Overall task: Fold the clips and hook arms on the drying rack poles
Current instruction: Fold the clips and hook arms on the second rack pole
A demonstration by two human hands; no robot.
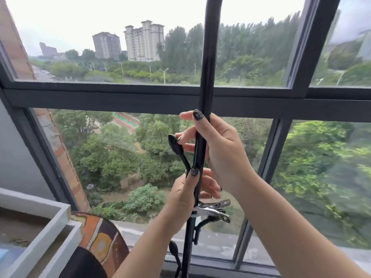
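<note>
A black drying rack pole (207, 63) stands upright before the window, curving at its top. My right hand (218, 149) wraps the pole at mid-height, fingertips touching the paddle tip of a black hook arm (177, 148) that angles up and left off the pole. My left hand (186, 199) grips the pole just below, thumb pressed at the hook arm's base. Under my left hand a silver metal clip (215, 209) juts right from the pole, with a small black hook (200, 225) beneath it. Another black hook arm (174, 251) hangs lower on the left.
A dark-framed window (140, 97) fills the view, looking out on trees and tower blocks. A white box-like ledge (50, 223) sits at the lower left, beside a round brown and orange object (100, 243). The window sill runs along the bottom.
</note>
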